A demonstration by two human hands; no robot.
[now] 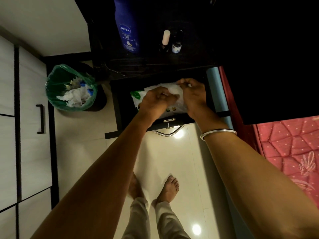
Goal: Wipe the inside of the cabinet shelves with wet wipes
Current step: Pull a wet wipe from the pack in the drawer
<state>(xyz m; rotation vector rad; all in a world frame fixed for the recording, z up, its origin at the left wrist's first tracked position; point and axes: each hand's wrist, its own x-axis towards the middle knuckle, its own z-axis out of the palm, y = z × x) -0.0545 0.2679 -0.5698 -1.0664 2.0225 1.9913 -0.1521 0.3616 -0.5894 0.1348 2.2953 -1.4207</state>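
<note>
Both hands are down in the open drawer (119,107) of the dark cabinet (155,66), working at a wet-wipes pack (138,99) that lies flat on the drawer floor. The left hand (155,100) has its fingers curled and pressing on the pack near its opening, holding it down. The right hand (193,94) pinches a white wipe (174,88) and draws it up and away from the pack, so both hands are closed on something, not spread.

The step in hand looks like fetching a fresh wipe, with the wiping itself yet to begin for this sheet. The next move probably calls for pulling the wipe fully free while the left hand keeps the pack from lifting with it (these sheets tend to drag the following one out), then bunching it into a pad to run over the drawer floor and shelf surfaces.

On the cabinet top stand a blue Nivea lotion bottle (126,26), a pale stick-shaped container (165,37) and a small dark bottle (177,44). A bin with a green liner (69,87), holding crumpled white waste, sits on the floor to the left of the drawer.
</note>
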